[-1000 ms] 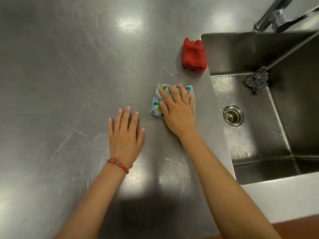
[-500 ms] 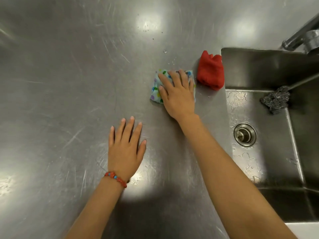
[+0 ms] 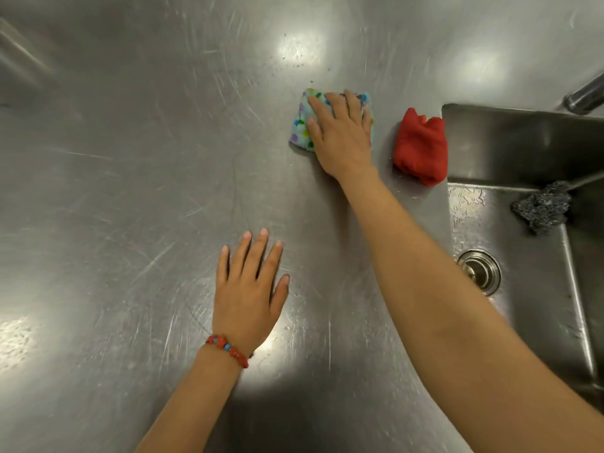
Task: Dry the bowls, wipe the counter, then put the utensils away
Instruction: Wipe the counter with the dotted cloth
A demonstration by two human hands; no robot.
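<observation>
We see the patterned cloth (image 3: 302, 123) flat on the steel counter (image 3: 130, 191), just left of the red cloth (image 3: 420, 146), which serves as our landmark. A second ago the patterned cloth lay nearer us than the red cloth; now it sits level with it. The right hand (image 3: 341, 134) presses it with straight, spread fingers. The left hand (image 3: 250, 294) rests flat on the counter, fingers apart, well nearer us and left of the red cloth. Right of the red cloth the counter ends at the sink (image 3: 523, 135); leftward runs broad bare steel.
</observation>
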